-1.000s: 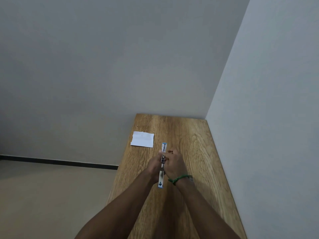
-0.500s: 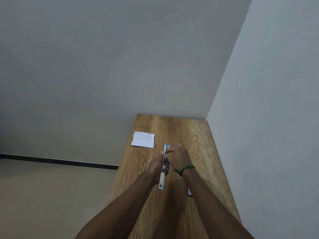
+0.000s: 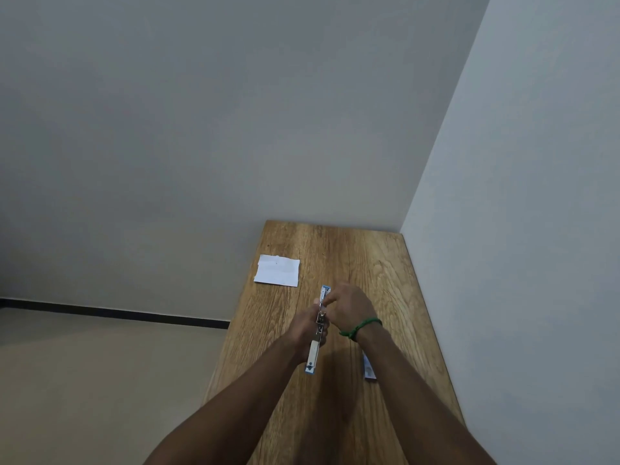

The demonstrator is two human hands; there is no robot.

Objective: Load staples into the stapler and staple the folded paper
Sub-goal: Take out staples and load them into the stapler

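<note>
A slim blue-and-silver stapler [image 3: 314, 355], opened out lengthwise, is held above the wooden table [image 3: 375, 263]. My left hand [image 3: 305, 325] grips its middle from the left side. My right hand [image 3: 350, 305], with a green band on the wrist, pinches at the stapler's far metal part with its fingertips; whether staples are between them is too small to tell. The folded white paper [image 3: 277, 270] lies flat near the table's far left edge, apart from both hands.
A small blue-and-white box [image 3: 368, 369] lies on the table under my right forearm, partly hidden. The table stands in a corner, with a wall along its right side and another behind it. The floor drops away on the left.
My right hand has shifted away from me along the stapler toward its far end, uncovering the small box on the table. The paper has not moved.
</note>
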